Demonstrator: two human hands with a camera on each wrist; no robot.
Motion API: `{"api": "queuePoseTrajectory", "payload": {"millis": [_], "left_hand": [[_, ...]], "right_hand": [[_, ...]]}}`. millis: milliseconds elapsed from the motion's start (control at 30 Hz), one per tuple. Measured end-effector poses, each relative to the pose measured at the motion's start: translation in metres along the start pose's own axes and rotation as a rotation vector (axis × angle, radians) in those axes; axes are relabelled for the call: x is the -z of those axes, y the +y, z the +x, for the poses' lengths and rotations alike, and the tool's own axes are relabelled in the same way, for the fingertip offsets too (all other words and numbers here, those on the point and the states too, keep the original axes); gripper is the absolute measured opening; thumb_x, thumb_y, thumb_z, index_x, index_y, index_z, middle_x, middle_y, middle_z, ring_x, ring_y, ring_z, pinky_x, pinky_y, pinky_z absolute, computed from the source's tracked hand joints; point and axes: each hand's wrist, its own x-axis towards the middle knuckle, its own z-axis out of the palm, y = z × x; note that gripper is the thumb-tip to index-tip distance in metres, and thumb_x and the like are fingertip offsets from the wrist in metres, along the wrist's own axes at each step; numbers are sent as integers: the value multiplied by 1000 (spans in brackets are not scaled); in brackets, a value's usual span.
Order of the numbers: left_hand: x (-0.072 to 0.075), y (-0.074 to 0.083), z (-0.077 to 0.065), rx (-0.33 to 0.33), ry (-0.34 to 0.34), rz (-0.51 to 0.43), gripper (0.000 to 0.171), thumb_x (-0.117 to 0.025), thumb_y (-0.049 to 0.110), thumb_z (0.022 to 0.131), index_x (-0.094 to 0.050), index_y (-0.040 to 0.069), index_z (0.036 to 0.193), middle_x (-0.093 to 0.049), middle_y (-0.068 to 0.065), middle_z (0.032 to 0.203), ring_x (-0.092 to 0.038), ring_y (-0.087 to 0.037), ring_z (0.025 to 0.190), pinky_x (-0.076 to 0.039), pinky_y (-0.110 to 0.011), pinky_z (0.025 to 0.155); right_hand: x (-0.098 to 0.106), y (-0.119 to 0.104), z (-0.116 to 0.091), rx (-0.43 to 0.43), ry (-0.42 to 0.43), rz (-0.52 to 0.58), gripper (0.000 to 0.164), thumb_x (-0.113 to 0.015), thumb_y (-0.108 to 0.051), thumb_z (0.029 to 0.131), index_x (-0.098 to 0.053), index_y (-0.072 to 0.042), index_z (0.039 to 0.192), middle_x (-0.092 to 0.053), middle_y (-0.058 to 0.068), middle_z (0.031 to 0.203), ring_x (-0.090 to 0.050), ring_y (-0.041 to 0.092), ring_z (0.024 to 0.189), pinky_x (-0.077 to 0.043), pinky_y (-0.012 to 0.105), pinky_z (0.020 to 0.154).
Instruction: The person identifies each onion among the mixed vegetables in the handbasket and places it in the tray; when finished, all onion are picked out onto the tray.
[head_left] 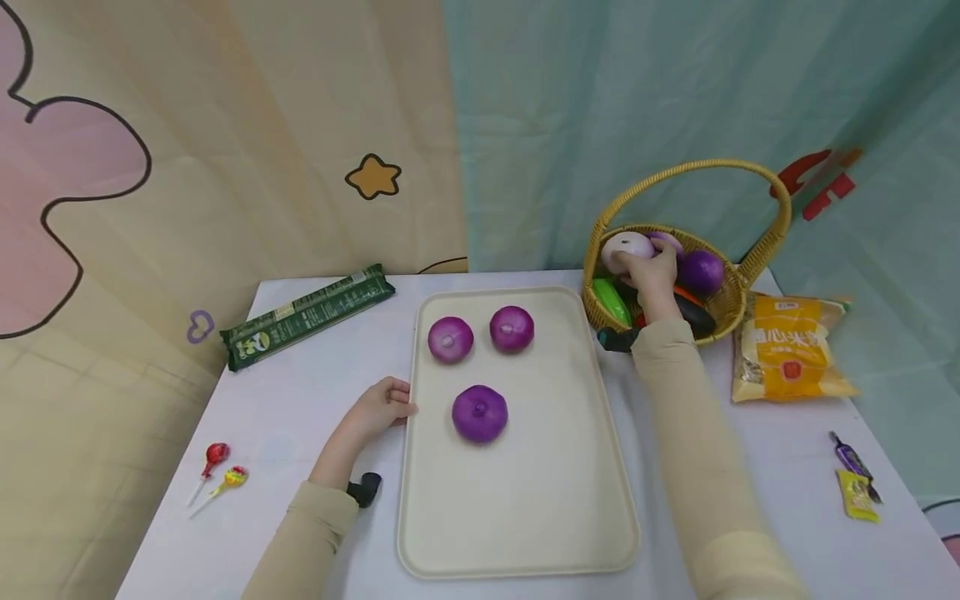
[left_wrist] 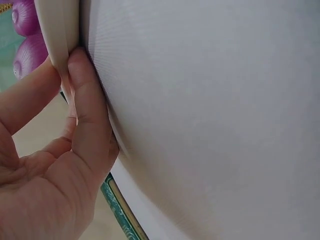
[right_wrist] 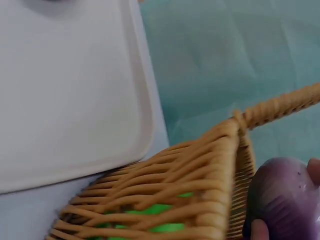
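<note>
My left hand (head_left: 378,408) pinches the left rim of a cream tray (head_left: 547,483), thumb on one side and fingers on the other, as the left wrist view shows closely. On the tray sit two purple onions (head_left: 450,340) and, nearer me, a round, darker purple vegetable (head_left: 480,414) with a short stem. My right hand (head_left: 651,279) reaches into a wicker basket (head_left: 731,312) and grips a pale purple onion (right_wrist: 285,195), with fingertips at both sides of it in the right wrist view. Beside that hand in the basket lies a deep purple round vegetable (head_left: 701,272).
Also in the basket are a green vegetable (head_left: 611,300) and a dark, long one (head_left: 693,317); its tall handle (head_left: 697,165) arches overhead. Right of it lies a yellow bag (head_left: 791,350), with small wrapped sweets (head_left: 857,496) nearer. A green packet (head_left: 307,317) and two lollipops (head_left: 217,454) lie left.
</note>
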Motion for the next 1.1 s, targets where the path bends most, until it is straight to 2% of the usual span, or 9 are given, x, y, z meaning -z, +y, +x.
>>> {"api": "queuePoseTrajectory", "payload": {"millis": [167, 300, 400, 500, 600, 767, 867, 1100], "left_hand": [[3, 3, 1, -6, -5, 9, 34, -63, -1, 92, -49, -10, 121, -58, -16, 103, -61, -15, 85, -60, -31, 80], [5, 5, 0, -6, -16, 12, 35, -63, -1, 92, -48, -11, 123, -57, -16, 103, -61, -17, 86, -60, -33, 82], [4, 5, 0, -2, -22, 20, 35, -62, -1, 92, -48, -10, 122, -57, -17, 103, -62, -18, 86, -60, -33, 81], [3, 4, 1, -3, -30, 23, 34, -61, -1, 92, -48, -11, 122, -57, -17, 103, -62, -17, 86, -60, -32, 81], [1, 3, 3, -6, -35, 25, 35, -61, -1, 92, -48, -11, 123, -57, -17, 104, -62, -17, 86, -60, -32, 82], [1, 1, 6, -2, -42, 55, 37, -61, 1, 93, -47, -10, 125, -57, -19, 107, -62, -18, 88, -60, -33, 83], [2, 1, 6, 5, -44, 65, 38, -61, 1, 94, -46, -10, 126, -57, -18, 106, -62, -19, 89, -60, -34, 83], [2, 1, 5, -7, -40, 60, 38, -62, 1, 93, -46, -11, 125, -56, -17, 104, -61, -18, 88, -60, -34, 83]], "right_hand": [[15, -16, -28, 12, -66, 20, 82, -72, -12, 87, -24, -16, 154, -24, 10, 159, -40, 28, 139, -60, 24, 84], [27, -7, -63, 44, -171, -45, 82, -69, -15, 90, -20, -13, 155, -28, 13, 158, -42, 30, 137, -57, 13, 70], [32, 10, -92, 73, -278, -120, 80, -69, -18, 91, -20, -11, 155, -29, 15, 157, -44, 32, 131, -55, 10, 70], [32, 32, -117, 98, -394, -152, 79, -70, -18, 90, -24, -8, 153, -30, 17, 156, -44, 32, 127, -54, 11, 76], [28, 53, -133, 114, -476, -175, 79, -73, -16, 88, -27, -7, 151, -32, 18, 153, -45, 34, 125, -52, 15, 84], [18, 83, -143, 113, -521, -245, 78, -76, -20, 85, -32, -10, 149, -39, 16, 147, -48, 34, 121, -50, 25, 91], [11, 97, -145, 106, -535, -287, 78, -78, -21, 84, -34, -10, 148, -41, 16, 146, -50, 34, 120, -53, 31, 93], [-4, 112, -149, 90, -559, -341, 80, -81, -21, 81, -37, -12, 146, -41, 15, 146, -53, 35, 122, -53, 35, 92]]}}
